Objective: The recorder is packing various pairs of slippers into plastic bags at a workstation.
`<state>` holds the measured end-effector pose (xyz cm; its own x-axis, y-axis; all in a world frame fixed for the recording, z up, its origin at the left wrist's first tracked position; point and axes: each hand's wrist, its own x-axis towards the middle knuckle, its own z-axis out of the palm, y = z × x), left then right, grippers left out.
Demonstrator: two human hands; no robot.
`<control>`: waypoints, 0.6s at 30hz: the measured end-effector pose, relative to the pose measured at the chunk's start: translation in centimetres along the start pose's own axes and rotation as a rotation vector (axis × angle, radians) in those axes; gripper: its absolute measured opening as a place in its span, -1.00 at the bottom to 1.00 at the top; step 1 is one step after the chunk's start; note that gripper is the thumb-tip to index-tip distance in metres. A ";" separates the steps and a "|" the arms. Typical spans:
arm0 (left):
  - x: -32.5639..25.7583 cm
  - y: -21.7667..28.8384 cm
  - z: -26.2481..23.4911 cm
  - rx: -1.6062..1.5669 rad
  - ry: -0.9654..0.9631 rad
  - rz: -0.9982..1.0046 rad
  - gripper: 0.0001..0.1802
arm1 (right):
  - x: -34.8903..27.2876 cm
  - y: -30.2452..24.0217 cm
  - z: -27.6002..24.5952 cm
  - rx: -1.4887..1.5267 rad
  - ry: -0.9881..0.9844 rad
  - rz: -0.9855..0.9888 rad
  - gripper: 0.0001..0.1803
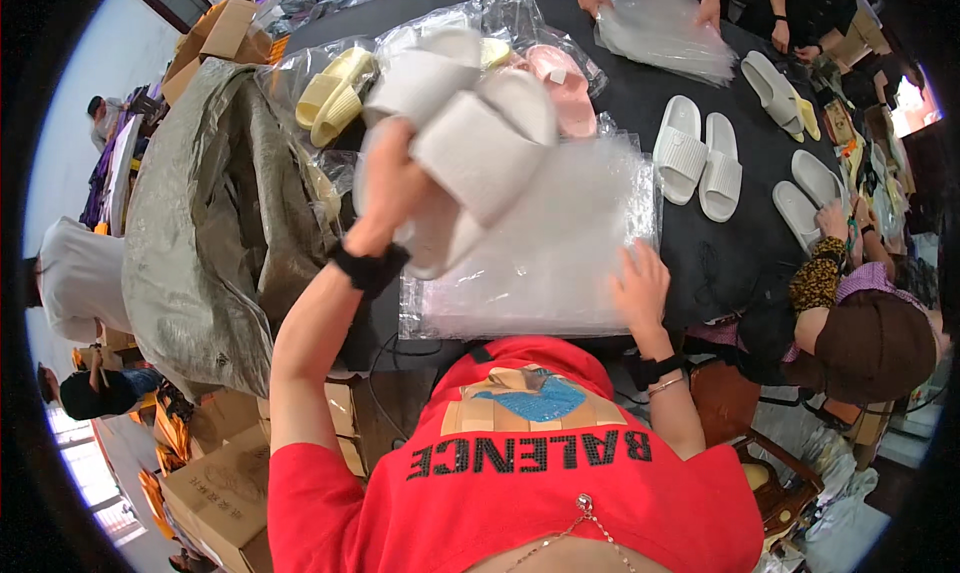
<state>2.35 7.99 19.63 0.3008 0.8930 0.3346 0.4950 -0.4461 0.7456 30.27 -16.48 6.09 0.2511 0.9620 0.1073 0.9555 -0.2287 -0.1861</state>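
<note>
My left hand (392,185) grips a pair of white slide sandals (482,151) and holds them over the left part of a stack of clear plastic bags (560,243). The slides are slightly blurred, and my thumb and fingers are partly hidden behind them. At the stack's right edge, my right hand (640,288) lies with its fingers stretched out, touching the plastic. Behind the held pair are yellow slides (336,95) and pink slides (562,88) in clear bags. Another white pair (698,158) stands on the black table to the right.
A grey-green tarp-like sack (210,213) bulges along the table's left side. Across the black table (690,273), a person's hands hold more clear bags (665,28). On the right, a co-worker in a brown cap (875,348) handles white slides (805,198). Cardboard boxes (225,498) stand lower left.
</note>
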 end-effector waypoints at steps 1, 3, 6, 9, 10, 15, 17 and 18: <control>0.0 3.1 2.0 0.069 -0.084 0.034 -0.73 | 0.0 -0.8 0.2 0.013 -0.062 -0.057 -0.45; -1.2 2.9 8.0 0.008 -0.244 0.203 -0.69 | 0.2 -2.5 0.9 0.039 -0.175 -0.187 -0.34; -4.1 2.5 15.5 0.193 -0.591 0.220 -0.79 | -0.4 -3.8 2.4 0.164 -0.285 -0.179 -0.20; -7.3 -0.7 19.3 0.238 -0.548 0.301 -0.76 | -1.2 -3.5 3.8 0.215 -0.164 -0.154 -0.12; -7.4 -1.0 19.6 0.246 -0.559 0.326 -0.75 | -1.3 -3.3 4.0 0.215 -0.234 -0.148 -0.08; -6.2 -5.4 17.7 0.328 -0.491 0.299 -0.69 | -1.4 -3.4 4.1 0.094 -0.470 -0.072 -0.04; -5.4 -7.6 14.8 0.402 -0.395 0.183 -0.70 | -2.0 -2.8 5.2 0.084 -0.308 -0.104 -0.05; -5.4 -9.2 13.4 0.416 -0.328 0.153 -0.71 | -2.1 -2.6 5.4 0.101 -0.318 -0.107 -0.04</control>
<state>7.10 6.53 3.24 0.5998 0.7809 0.1747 0.6864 -0.6143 0.3893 26.44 -17.11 1.04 0.0741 0.9817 -0.1753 0.9499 -0.1230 -0.2874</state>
